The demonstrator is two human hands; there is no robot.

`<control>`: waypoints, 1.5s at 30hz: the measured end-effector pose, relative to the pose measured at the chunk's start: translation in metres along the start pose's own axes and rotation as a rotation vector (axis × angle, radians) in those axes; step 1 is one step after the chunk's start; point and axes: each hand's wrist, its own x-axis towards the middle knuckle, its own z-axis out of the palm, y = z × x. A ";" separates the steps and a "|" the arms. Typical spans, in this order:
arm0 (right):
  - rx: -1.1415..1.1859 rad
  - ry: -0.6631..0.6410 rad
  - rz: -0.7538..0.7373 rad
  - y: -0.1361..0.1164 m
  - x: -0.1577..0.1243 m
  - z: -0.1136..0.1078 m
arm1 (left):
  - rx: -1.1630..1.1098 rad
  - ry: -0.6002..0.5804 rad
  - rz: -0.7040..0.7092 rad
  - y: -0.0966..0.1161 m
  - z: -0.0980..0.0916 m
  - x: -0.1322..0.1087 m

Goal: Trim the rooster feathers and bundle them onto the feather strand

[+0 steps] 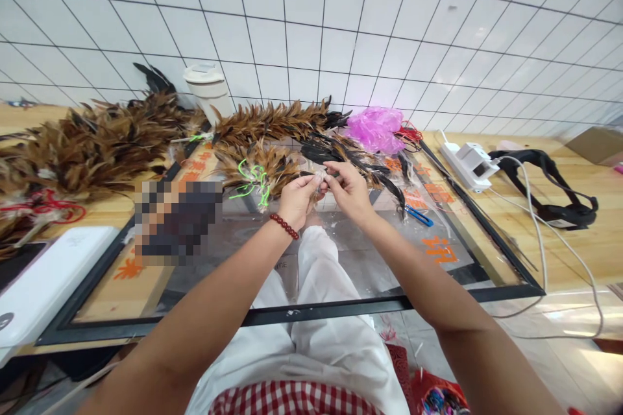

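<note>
My left hand (298, 200), with a dark red bead bracelet (285, 225) at the wrist, pinches a small pale tuft (319, 177) over the middle of the framed glass panel. Close against it, my right hand (349, 191) has thumb and forefinger closed at the same tuft. The fingers partly hide it, and I cannot tell if it is a feather's base. Just left of my hands lies a bundle of brown feathers (277, 165) with bright green string (256, 178). Long black feathers (318, 149) lie behind my fingers.
A black-framed glass panel (341, 307) forms the work surface. Feather garlands (277, 122) and a white cup (209, 87) stand at the back. A pink plastic bag (374, 128), blue cutter (418, 215), power strip (468, 165) and black strap (559, 207) are rightward; a white device (53, 275) lies left.
</note>
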 end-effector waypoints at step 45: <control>-0.403 -0.069 0.084 0.000 0.001 -0.031 | -0.041 0.130 -0.050 0.005 0.003 -0.001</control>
